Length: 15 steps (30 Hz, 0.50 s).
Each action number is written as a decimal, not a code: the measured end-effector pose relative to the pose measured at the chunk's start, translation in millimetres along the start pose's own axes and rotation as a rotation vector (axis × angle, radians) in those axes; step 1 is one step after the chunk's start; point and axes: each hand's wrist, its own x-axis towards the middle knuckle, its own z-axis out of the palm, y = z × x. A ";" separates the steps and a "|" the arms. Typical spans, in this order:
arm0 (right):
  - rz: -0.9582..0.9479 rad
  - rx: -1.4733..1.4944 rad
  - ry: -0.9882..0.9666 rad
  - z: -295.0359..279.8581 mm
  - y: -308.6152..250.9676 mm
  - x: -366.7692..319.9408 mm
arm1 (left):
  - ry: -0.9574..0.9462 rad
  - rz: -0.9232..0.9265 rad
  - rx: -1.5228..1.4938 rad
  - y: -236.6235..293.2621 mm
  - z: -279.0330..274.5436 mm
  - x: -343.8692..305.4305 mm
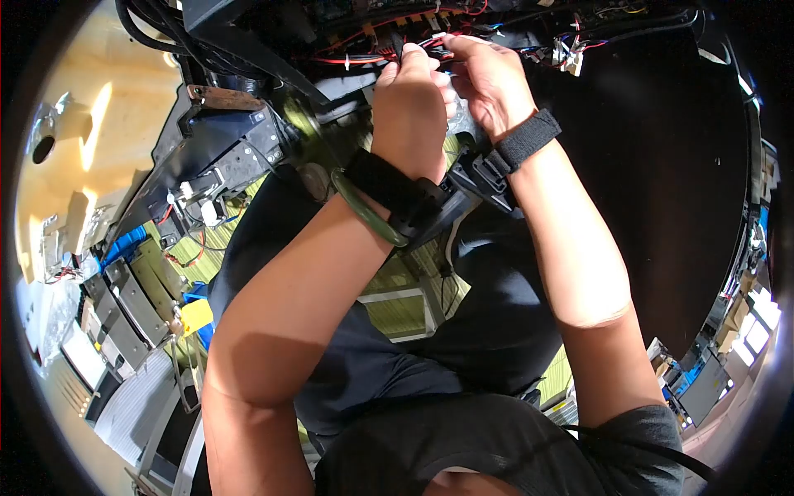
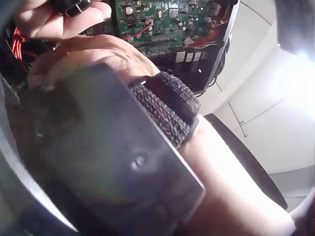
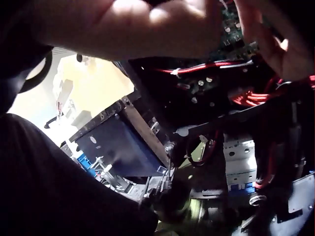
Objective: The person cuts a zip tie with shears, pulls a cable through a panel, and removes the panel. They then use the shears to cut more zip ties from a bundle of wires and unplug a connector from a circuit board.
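Both hands work close together among wiring in the head view. My left hand grips a black part, which looks like a connector, with the fingers curled at its lower end. Just to its right, my right hand has curled fingers and pinches a thin pale wire between thumb and forefinger. Red wires run behind the fingertips. The left wrist view shows fingers around a black ribbed part, above the other hand's strapped wrist. Much of both grips is hidden.
A green circuit board lies in the housing behind the hands. A bundle of red wires hangs below. A large black panel stands at right, a metal bracket at left. Black cables loop at the upper left.
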 end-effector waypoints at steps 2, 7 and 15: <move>-0.305 -0.074 0.082 -4.6 9.2 11.1 | -0.022 0.005 -0.006 -1.4 -0.2 -0.8; -0.704 -0.862 0.024 -4.2 4.8 12.2 | 0.015 -0.002 0.011 -1.7 3.5 -4.8; -0.742 -1.067 0.043 4.6 6.9 8.7 | -0.030 -0.001 -0.014 -2.9 -4.6 -3.7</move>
